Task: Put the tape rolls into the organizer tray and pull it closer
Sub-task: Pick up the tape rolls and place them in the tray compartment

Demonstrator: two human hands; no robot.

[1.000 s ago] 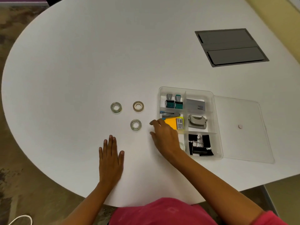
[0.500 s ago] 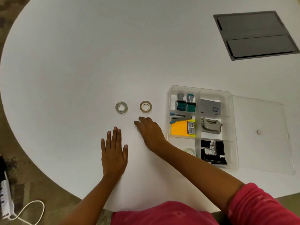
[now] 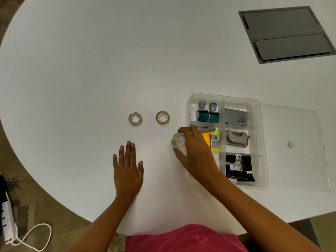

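Roll, 1 of 3, pinched in right hand; left hand flat, empty. We lower it clear of tray wall.

We can read only "camlin", printed sideways on the grey box in the far right compartment of the organizer tray, while the barcode label on the orange pad is too small for us to read.

Two tape rolls beside organizer tray
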